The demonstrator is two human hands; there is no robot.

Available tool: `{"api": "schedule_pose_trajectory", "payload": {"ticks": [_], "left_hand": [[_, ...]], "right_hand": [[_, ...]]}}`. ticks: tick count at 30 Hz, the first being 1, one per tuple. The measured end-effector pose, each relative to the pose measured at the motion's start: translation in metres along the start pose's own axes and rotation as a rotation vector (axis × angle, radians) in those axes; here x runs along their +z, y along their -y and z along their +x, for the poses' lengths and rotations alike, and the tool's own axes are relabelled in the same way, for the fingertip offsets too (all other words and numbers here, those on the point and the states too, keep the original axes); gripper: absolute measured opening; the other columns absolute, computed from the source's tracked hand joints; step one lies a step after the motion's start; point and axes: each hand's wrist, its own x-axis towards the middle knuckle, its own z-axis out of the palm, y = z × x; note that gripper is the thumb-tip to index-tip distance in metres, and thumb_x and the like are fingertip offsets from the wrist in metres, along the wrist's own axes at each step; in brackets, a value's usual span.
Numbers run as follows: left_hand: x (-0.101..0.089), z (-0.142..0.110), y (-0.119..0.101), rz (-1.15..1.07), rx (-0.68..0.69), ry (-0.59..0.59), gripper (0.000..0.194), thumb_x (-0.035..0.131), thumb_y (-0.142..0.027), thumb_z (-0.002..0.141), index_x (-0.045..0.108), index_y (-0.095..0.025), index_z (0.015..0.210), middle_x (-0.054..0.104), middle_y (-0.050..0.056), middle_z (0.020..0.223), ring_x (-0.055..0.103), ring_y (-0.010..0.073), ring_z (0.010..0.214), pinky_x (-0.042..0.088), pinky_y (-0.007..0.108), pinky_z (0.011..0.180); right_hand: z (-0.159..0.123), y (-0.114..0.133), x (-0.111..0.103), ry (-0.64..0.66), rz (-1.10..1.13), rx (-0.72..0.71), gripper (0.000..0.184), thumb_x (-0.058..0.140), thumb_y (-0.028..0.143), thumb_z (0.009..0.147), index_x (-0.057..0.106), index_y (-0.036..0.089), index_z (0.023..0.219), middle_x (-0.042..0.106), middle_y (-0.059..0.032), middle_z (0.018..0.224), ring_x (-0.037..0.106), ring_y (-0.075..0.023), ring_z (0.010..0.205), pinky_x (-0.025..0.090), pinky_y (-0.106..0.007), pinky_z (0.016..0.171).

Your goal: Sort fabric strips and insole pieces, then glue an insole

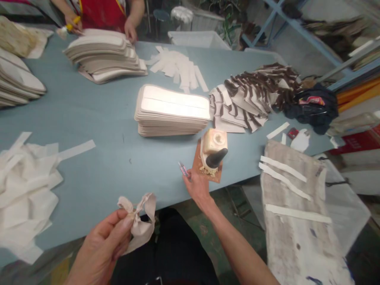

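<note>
My left hand [108, 237] pinches a beige cloth strip [145, 217], twisted and bunched at the fingertips, with a loop and a loose tail hanging over my lap. My right hand [197, 184] is at the table's front edge, its fingers closed on the lower end of a slim pen-like tool [183, 169] that points up and left. Its exact kind is too blurred to tell. Just beyond that hand, a glue-smeared plastic container [215, 140] with a black spout or handle [216, 158] stands on a brown board [196, 160].
A stack of pale panels [173, 124] lies mid-table, beside overlapping brown-edged pieces [240, 107]. White strips [178, 67] are spread behind it; more pile up at left [26, 198]. Across the table, a co-worker in a red apron [102, 16] holds a yellow-handled brush [73, 24]. A stained cloth [291, 237] hangs at right.
</note>
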Motion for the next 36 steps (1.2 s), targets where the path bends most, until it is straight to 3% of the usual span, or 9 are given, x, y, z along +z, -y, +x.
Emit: {"api": "schedule_pose_trajectory", "payload": {"ticks": [4, 8, 17, 21, 25, 27, 32, 34, 36], "left_hand": [[0.006, -0.010, -0.010, -0.061, 0.046, -0.057, 0.064, 0.101, -0.064, 0.045, 0.070, -0.016, 0.075, 0.049, -0.006, 0.056, 0.030, 0.0049, 0.049, 0.031, 0.015, 0.043], [0.006, -0.023, -0.026, -0.119, 0.171, 0.060, 0.055, 0.097, -0.061, 0.058, 0.070, -0.015, 0.072, 0.045, -0.007, 0.053, 0.022, 0.0020, 0.044, 0.021, 0.016, 0.042], [-0.032, -0.043, -0.046, -0.033, 0.352, 0.129, 0.049, 0.085, -0.062, 0.078, 0.076, -0.015, 0.084, 0.054, -0.005, 0.052, 0.029, 0.0019, 0.042, 0.020, 0.020, 0.048], [-0.054, -0.046, -0.052, 0.012, 0.376, 0.114, 0.049, 0.083, -0.064, 0.080, 0.072, -0.016, 0.076, 0.053, -0.004, 0.045, 0.039, 0.0054, 0.042, 0.027, 0.020, 0.049], [-0.067, -0.044, -0.059, 0.024, 0.364, 0.114, 0.049, 0.082, -0.065, 0.080, 0.071, -0.017, 0.078, 0.057, -0.003, 0.050, 0.043, 0.0067, 0.044, 0.030, 0.020, 0.049], [-0.071, -0.042, -0.061, 0.028, 0.363, 0.138, 0.047, 0.081, -0.064, 0.082, 0.072, -0.018, 0.081, 0.056, -0.004, 0.050, 0.044, 0.0073, 0.046, 0.033, 0.020, 0.050], [-0.083, -0.039, -0.064, 0.098, 0.400, 0.138, 0.046, 0.080, -0.063, 0.083, 0.071, -0.019, 0.077, 0.058, -0.003, 0.055, 0.046, 0.0081, 0.051, 0.035, 0.019, 0.050], [-0.087, -0.039, -0.067, 0.163, 0.410, 0.117, 0.046, 0.080, -0.063, 0.083, 0.070, -0.019, 0.074, 0.060, -0.002, 0.058, 0.047, 0.0088, 0.051, 0.035, 0.020, 0.049], [-0.091, -0.038, -0.073, 0.240, 0.423, 0.106, 0.046, 0.079, -0.061, 0.083, 0.069, -0.019, 0.069, 0.059, -0.001, 0.057, 0.047, 0.0097, 0.051, 0.035, 0.021, 0.048]], "right_hand": [[0.025, -0.004, 0.007, 0.019, -0.102, 0.020, 0.034, 0.059, 0.039, 0.104, 0.067, 0.011, 0.121, 0.076, -0.0202, 0.114, 0.075, -0.0320, 0.107, 0.053, -0.036, 0.087], [0.039, 0.015, 0.008, 0.062, -0.148, 0.027, 0.035, 0.061, 0.032, 0.102, 0.065, 0.004, 0.123, 0.073, -0.0289, 0.116, 0.074, -0.0380, 0.110, 0.054, -0.042, 0.088], [0.027, 0.025, 0.004, 0.173, 0.004, -0.065, 0.023, 0.050, 0.022, 0.102, 0.069, 0.010, 0.103, 0.077, -0.0227, 0.104, 0.074, -0.0300, 0.104, 0.050, -0.037, 0.087], [-0.002, 0.055, -0.027, 0.234, 0.281, -0.190, 0.030, 0.039, 0.034, 0.106, 0.062, 0.014, 0.103, 0.075, -0.0116, 0.100, 0.072, -0.0201, 0.089, 0.053, -0.031, 0.077], [-0.057, 0.098, -0.080, 0.333, 1.053, -0.410, 0.031, 0.046, 0.050, 0.105, 0.051, 0.021, 0.096, 0.067, -0.0004, 0.080, 0.064, -0.0147, 0.066, 0.051, -0.028, 0.063], [-0.086, 0.120, -0.101, 0.353, 1.232, -0.466, 0.027, 0.051, 0.048, 0.105, 0.052, 0.022, 0.096, 0.058, 0.0045, 0.070, 0.056, -0.0125, 0.059, 0.046, -0.025, 0.058], [-0.120, 0.165, -0.124, 0.196, 1.203, -0.491, 0.018, 0.067, 0.037, 0.096, 0.065, 0.021, 0.089, 0.039, 0.0080, 0.060, 0.030, -0.0084, 0.048, 0.028, -0.024, 0.046], [-0.116, 0.175, -0.125, 0.135, 1.122, -0.563, 0.013, 0.073, 0.033, 0.091, 0.071, 0.020, 0.093, 0.037, 0.0091, 0.056, 0.028, -0.0081, 0.047, 0.025, -0.024, 0.045], [-0.109, 0.181, -0.124, 0.219, 0.998, -0.674, 0.015, 0.073, 0.030, 0.091, 0.075, 0.019, 0.100, 0.047, 0.0074, 0.058, 0.035, -0.0082, 0.049, 0.029, -0.024, 0.048]]}}
